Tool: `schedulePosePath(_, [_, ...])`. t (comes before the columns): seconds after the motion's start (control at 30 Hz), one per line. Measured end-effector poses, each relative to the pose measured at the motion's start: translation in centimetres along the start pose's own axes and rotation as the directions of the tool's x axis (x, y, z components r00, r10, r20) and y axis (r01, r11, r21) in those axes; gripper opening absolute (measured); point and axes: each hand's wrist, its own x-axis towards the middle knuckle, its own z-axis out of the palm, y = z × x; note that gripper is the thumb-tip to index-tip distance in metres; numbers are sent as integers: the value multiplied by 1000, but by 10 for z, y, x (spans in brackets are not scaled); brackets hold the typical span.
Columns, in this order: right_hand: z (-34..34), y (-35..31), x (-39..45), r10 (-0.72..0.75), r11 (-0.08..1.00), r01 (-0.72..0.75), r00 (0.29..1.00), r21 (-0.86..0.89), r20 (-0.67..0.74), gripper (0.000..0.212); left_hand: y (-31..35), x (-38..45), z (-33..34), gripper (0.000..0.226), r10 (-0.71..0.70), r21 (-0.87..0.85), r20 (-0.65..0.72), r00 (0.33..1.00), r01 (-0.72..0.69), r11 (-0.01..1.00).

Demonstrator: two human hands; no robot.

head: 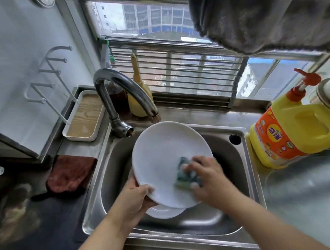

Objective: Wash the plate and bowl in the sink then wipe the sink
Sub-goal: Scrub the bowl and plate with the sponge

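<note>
A white plate (163,151) is held tilted over the steel sink (245,169), its far rim just under the tap's spout. My left hand (136,199) grips the plate's near left rim, thumb on its face. My right hand (205,174) holds a green sponge (183,172) and presses it against the plate's lower right face. Below the plate, the rim of a white bowl (165,211) shows in the basin, mostly hidden.
A curved steel tap (115,93) rises at the sink's back left. A brown cloth (71,172) lies on the left counter near a white tray (83,117). A yellow detergent jug (296,126) stands right of the sink. A grey towel (270,8) hangs overhead.
</note>
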Motion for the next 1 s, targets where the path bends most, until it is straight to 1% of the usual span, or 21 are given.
schedulePosePath(0.07, [-13,20,18,177,979,-185,980,-81,-95,40,-7,-1,1,65,-25,63,29,999,23,998])
schedulePosePath(0.1, [-15,20,32,234,967,-244,965,-70,-122,43,-10,-2,5,65,-33,97,46,998,28,995])
schedulePosePath(0.13, [-13,14,46,258,964,-265,955,-25,-149,46,-11,-2,11,64,-31,124,59,998,24,992])
schedulePosePath(0.2, [-7,-17,67,233,972,-226,959,63,-160,50,-8,0,20,63,-13,128,67,998,4,992])
schedulePosePath(0.23, [0,-33,69,179,982,-169,975,85,-129,50,-4,1,22,63,-4,103,62,998,-2,995])
schedulePosePath(0.3, [13,-50,50,9,996,-9,1000,89,-6,47,5,3,19,60,11,34,49,999,-13,999])
schedulePosePath(0.33, [15,-48,34,-67,995,63,996,73,58,45,10,3,15,59,15,9,41,999,-16,1000])
schedulePosePath(0.37, [14,-38,17,-104,994,99,989,55,101,43,13,3,10,57,17,0,25,1000,-17,1000])
schedulePosePath(0.4, [10,-22,3,-98,995,95,988,36,117,42,14,3,5,56,15,8,4,1000,-15,1000])
schedulePosePath(0.43, [4,-3,-5,-70,998,70,992,4,102,41,14,2,1,57,11,27,-17,1000,-11,1000])
schedulePosePath(0.53, [-15,35,5,138,981,-138,990,-133,-14,40,8,2,1,63,-7,107,-2,1000,7,994])
schedulePosePath(0.6, [-13,26,28,244,966,-249,966,-63,-81,43,4,5,11,64,-7,140,23,1000,4,990])
schedulePosePath(0.63, [-10,12,38,259,966,-260,960,2,-106,45,3,7,16,62,0,139,27,1000,-3,990])
schedulePosePath(0.67, [-5,-7,43,248,968,-241,963,73,-101,47,4,9,21,61,9,131,30,1000,-12,991])
schedulePosePath(0.7, [3,-22,40,189,976,-179,980,120,-70,47,6,11,23,59,17,114,35,999,-21,993])
schedulePosePath(0.77, [15,-38,13,30,991,-36,999,130,41,47,10,15,21,58,36,71,49,998,-40,997])
schedulePosePath(0.83, [13,-22,-22,-41,994,31,995,101,93,45,14,14,13,57,38,77,27,999,-40,996])
schedulePosePath(0.87, [8,-2,-31,-39,998,35,996,51,83,44,15,13,9,57,30,101,16,999,-31,994])
schedulePosePath(0.9, [1,17,-34,3,1000,-2,998,-14,56,43,15,12,6,58,19,130,19,1000,-21,991])
schedulePosePath(0.97, [-11,41,-28,161,980,-160,987,-116,0,41,14,11,6,58,-3,160,38,999,-4,987])
schedulePosePath(1.0, [-12,41,-21,217,968,-221,975,-116,-42,40,15,12,9,57,-4,154,34,999,-1,988])
